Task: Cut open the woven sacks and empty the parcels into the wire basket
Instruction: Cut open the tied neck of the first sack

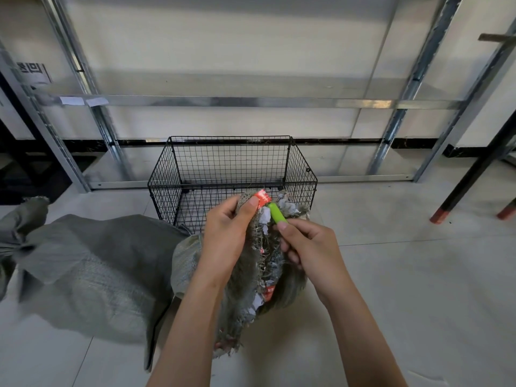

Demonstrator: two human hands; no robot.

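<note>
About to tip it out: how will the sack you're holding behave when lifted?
Probably floppy: the sack bunches and folds under the left hand. Its frayed, torn neck at the cutter may rip further. The bulging bottom on the floor suggests contents that will sag and shift.

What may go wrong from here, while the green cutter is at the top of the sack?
1. The cutter in the right hand sits close to the thumb of the left hand, near the red tape; a slip may cut it.
2. The sack is in front of the basket, not over it; once cut open, it may spill onto the floor.
</note>
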